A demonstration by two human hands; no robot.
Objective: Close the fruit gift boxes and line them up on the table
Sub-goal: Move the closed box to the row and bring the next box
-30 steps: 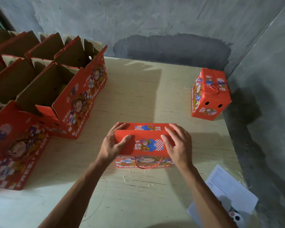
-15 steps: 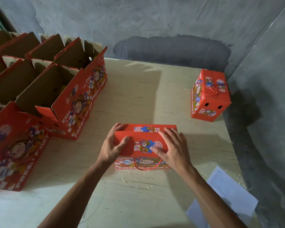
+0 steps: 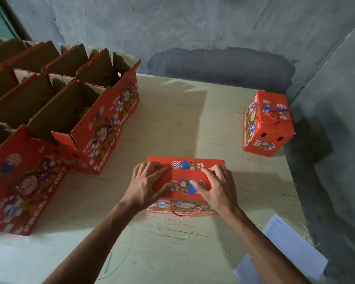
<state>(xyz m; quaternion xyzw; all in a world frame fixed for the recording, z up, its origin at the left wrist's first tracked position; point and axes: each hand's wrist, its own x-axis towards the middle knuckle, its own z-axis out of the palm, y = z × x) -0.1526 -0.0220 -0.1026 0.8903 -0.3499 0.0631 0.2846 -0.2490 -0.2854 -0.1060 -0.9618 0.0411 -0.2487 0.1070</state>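
Box [image 3: 186, 182], red, at the table's [image 3: 172, 124] near middle, long axis left to right. Left hand [image 3: 147, 186] and right hand [image 3: 217, 188] press its top flaps with spread fingers, equally near. Closed box [image 3: 268, 124] stands far right; open boxes [image 3: 102, 111] left.

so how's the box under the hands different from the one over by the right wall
The box under the hands has both hands pressing its top flaps down; the box by the wall stands alone, untouched. The near box's red cord handle hangs down its front face; the far box's cord lies across its closed top. The near box faces the camera broadside; the far one shows its end with two holes. Both share the red fruit print.
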